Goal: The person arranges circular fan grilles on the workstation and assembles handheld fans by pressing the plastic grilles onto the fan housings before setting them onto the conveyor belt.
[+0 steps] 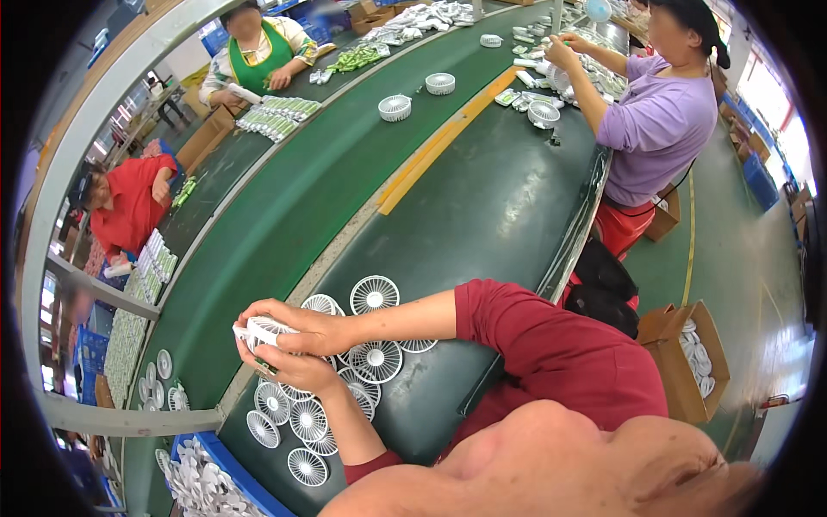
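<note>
A round white fan cage [267,329] with fine radiating ribs is held tilted left of centre in the frame, somewhat below mid-height; part of its ribbed face shows, while its lower side is largely covered.

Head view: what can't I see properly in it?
In the head view:
White fan part: partly hidden by the right hand and left hand.
White fan grilles: some partly covered by others on top.
Blue bin: cut off by the lower edge.
Far pile of white parts: too small to tell apart.
</note>
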The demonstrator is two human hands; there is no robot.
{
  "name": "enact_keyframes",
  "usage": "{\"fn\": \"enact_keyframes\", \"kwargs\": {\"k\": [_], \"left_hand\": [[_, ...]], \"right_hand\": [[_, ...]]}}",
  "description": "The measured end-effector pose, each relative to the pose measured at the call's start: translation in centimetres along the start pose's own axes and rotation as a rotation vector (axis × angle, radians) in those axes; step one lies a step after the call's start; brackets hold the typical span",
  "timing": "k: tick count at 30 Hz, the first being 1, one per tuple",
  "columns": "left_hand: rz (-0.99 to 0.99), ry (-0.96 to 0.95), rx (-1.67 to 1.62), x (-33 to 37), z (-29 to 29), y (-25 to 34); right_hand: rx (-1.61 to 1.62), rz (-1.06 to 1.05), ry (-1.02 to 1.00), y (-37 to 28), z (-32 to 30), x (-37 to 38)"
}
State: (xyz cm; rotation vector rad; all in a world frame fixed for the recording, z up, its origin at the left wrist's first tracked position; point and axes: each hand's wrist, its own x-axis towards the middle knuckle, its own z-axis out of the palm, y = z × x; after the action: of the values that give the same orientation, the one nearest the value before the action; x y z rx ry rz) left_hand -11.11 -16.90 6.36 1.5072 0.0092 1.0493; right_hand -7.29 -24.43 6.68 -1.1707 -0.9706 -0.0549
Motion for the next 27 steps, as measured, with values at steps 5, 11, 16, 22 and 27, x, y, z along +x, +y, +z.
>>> {"fn": "enact_keyframes", "kwargs": {"k": [5, 11, 16, 22, 27], "left_hand": [[-0.137, -0.083, -0.099, 0.3, 0.2, -1.3], [-0.430, -0.350, -0.069, 1.3, -1.9, -8.8], [-0.523, -0.708, -0.314, -0.1, 0.4, 0.3], [-0.433, -1.056, -0.875, -2.6, -0.2, 8.5], [-0.537, -1.099, -1.551, -4.7, 0.9, 13.6]], "right_hand": [[-0.013, 0.102, 0.007, 1.7, -0.5, -0.4], [-0.412, 0.138, 0.124, 6.5, -5.7, 1.6], [-1.146, 0.240, 0.545, 8.8, -14.0, -1.1], [-1.087, 0.180, 0.354, 9.9, -14.1, -2.1], [-0.943, 0.091, 0.299, 11.3, -13.6, -1.7]]}}
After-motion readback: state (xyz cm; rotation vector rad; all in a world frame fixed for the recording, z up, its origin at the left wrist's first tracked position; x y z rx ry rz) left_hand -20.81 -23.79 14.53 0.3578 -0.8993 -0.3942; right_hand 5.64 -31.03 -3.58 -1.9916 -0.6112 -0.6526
